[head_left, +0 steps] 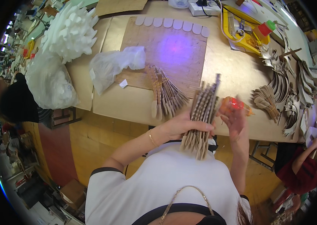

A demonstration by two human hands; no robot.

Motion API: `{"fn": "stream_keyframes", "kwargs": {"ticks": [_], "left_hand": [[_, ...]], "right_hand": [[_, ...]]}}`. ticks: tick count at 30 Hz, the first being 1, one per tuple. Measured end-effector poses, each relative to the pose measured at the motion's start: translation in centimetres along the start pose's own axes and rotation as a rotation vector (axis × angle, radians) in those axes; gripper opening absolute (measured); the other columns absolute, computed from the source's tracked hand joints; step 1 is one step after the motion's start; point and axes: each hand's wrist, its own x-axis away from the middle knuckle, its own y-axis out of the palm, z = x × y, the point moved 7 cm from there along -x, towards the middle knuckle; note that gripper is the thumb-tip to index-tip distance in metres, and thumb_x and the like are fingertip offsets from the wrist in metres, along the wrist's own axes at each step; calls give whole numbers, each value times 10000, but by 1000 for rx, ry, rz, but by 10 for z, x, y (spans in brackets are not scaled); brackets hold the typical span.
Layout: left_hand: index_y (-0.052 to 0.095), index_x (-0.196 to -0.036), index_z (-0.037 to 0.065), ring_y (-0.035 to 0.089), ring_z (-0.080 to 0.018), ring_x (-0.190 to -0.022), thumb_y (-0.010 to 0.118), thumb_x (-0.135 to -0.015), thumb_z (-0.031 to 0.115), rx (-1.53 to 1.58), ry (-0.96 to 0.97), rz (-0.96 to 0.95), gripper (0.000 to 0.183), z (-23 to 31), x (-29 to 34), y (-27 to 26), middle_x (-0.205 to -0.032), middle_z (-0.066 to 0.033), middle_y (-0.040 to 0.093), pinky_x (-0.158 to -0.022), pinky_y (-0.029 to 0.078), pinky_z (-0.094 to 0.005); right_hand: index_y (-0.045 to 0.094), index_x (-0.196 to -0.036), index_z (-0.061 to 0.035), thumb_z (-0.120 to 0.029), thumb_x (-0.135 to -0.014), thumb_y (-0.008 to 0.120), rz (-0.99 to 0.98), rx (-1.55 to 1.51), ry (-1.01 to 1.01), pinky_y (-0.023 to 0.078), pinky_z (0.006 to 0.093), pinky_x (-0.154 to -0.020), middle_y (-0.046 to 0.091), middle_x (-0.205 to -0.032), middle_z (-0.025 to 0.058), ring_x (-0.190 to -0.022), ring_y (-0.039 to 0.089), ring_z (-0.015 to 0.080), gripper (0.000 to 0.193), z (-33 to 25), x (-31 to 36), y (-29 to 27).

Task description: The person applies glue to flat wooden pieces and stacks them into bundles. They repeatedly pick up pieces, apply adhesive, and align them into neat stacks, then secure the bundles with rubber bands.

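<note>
Your left hand [179, 124] clamps slim brown-and-cream strips [203, 107], banding unclear; right hand [236, 122], fingers apart. Banded brown fan [166, 93], 10 o'clock, looks finished; rounded off-white tabs [168, 23], 11 o'clock, look unused.

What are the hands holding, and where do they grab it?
The left hand grips a bundle of thin striped strips around its middle, thumb across the front. The right hand, blurred beside it, holds nothing that can be seen.
</note>
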Motion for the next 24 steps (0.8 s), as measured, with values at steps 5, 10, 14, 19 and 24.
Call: {"fn": "stream_keyframes", "kwargs": {"ticks": [5, 10, 14, 19, 24], "left_hand": [[451, -1262, -20, 647, -238, -939, 631, -826, 52, 26, -104, -106, 477, -15, 2, 13, -1031, -135, 626, -852, 534, -355], [474, -1203, 24, 649, -207, -918, 652, -863, 83, -9, 22, -25, 389, -9, 17, 11, -1026, -97, 623, -833, 546, -339], [451, -1223, 19, 626, -193, -975, 654, -863, 65, 10, -10, -48, 415, -9, 20, 16, -1031, -85, 617, -857, 533, -320], [418, -1266, 24, 624, -183, -964, 657, -860, 64, -110, 112, -16, 474, 0, 21, 13, -1105, -100, 587, -837, 536, -310], [411, -1275, 18, 627, -179, -940, 674, -845, 67, -329, 242, 34, 506, 12, 27, 7, -1117, -105, 573, -808, 538, -311]], "right_hand": [[246, -1456, -92, -216, -710, 805, 2, 18, -73, 482, 335, -863, 464, -1268, 165, -1074, 540, 207, 941, -20, -31, 41], [265, -1441, -88, -70, -778, 724, -22, 323, -54, 490, 286, -826, 490, -1219, 169, -940, 581, 164, 806, -28, -33, 61], [234, -1447, -73, -123, -799, 728, 12, 191, -222, 499, 285, -792, 476, -1245, 206, -945, 583, 170, 817, -42, -29, 66], [444, -1317, -25, -186, -819, 716, 116, 519, -233, 473, 314, -762, 558, -1044, 114, -882, 555, 147, 590, -47, -27, 65], [359, -1371, -31, -346, -843, 671, -101, 620, -287, 419, 370, -907, 522, -1134, 151, -978, 546, 226, 690, -45, -35, 84]]}}
